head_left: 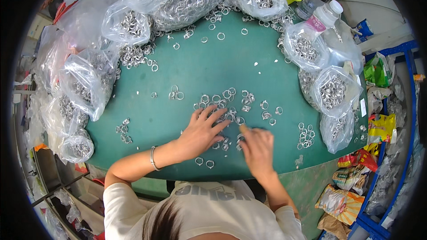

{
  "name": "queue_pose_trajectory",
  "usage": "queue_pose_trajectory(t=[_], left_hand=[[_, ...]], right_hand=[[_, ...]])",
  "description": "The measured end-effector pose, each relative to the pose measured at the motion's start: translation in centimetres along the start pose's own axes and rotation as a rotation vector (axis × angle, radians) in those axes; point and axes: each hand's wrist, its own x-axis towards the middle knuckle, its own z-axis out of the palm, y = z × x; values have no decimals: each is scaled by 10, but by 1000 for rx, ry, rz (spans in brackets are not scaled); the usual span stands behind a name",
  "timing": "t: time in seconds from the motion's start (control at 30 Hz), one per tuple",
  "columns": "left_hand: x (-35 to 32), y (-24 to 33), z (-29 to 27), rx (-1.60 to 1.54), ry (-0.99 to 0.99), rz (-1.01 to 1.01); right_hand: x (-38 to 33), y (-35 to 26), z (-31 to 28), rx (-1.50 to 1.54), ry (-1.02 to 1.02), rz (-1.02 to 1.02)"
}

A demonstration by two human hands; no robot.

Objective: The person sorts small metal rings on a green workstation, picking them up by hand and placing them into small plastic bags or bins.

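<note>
Silver-coloured rings (229, 94) lie loosely heaped on the green tabletop in front of me. My left hand (201, 132), with a bangle (153, 159) on its wrist, rests with fingers spread over the left part of this heap, fingertips among the rings. Just right of it, my right hand (258, 146) is curled and blurred by motion, its fingers low at the heap's edge. Whether it holds a ring cannot be made out. Two single rings (204, 163) lie nearer to me, below my left hand.
Clear plastic bags full of rings (332, 92) line the table's left, back and right edges. Small ring groups lie at right (306, 136) and left (124, 131). A white bottle (327, 13) and a dark-lidded jar (313, 0) stand back right. Blue shelving (400, 151) holds coloured bags beside the table.
</note>
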Motion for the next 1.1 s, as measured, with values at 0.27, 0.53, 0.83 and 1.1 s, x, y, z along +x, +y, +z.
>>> queue_pose_trajectory(t=[0.27, 0.53, 0.83, 1.1], left_hand=[[33, -12, 12, 29, 241, -30], [104, -9, 28, 132, 12, 111], [50, 47, 27, -251, 105, 234], [-1, 79, 69, -244, -2, 292]], right_hand=[[49, 33, -17, -152, 230, 206], [29, 30, -35, 109, 91, 87], [-24, 28, -45, 214, 71, 275], [0, 48, -35, 80, 87, 266]])
